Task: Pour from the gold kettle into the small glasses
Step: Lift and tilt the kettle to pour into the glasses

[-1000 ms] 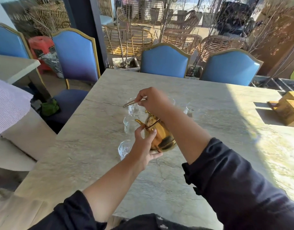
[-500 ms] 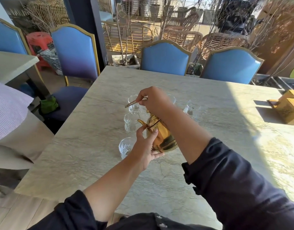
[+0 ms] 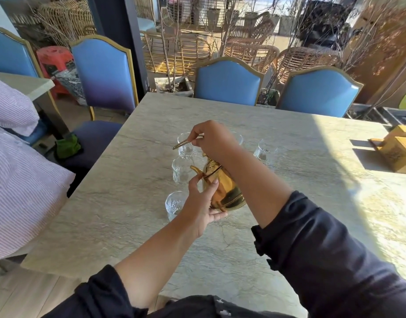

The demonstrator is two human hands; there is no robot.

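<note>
The gold kettle [image 3: 225,193] is tilted to the left above the stone table [image 3: 110,203]. My right hand [image 3: 211,140] grips its thin gold handle from above. My left hand [image 3: 203,204] cups the kettle's lower side and base. The spout points left at the middle small glass [image 3: 181,171]. A nearer small glass [image 3: 173,203] stands left of my left hand, and a farther one [image 3: 184,144] sits behind the handle. Another small glass [image 3: 263,152] stands to the right of my right forearm. No stream of liquid shows.
Blue chairs [image 3: 227,82] line the far edge and the left side of the table. A yellow wooden holder [image 3: 399,150] sits at the right edge. A person's striped sleeve [image 3: 16,161] fills the left. Sunlight falls across the table's right part.
The kettle and both hands keep nearly the same pose over the glasses; only my view has shifted slightly.
</note>
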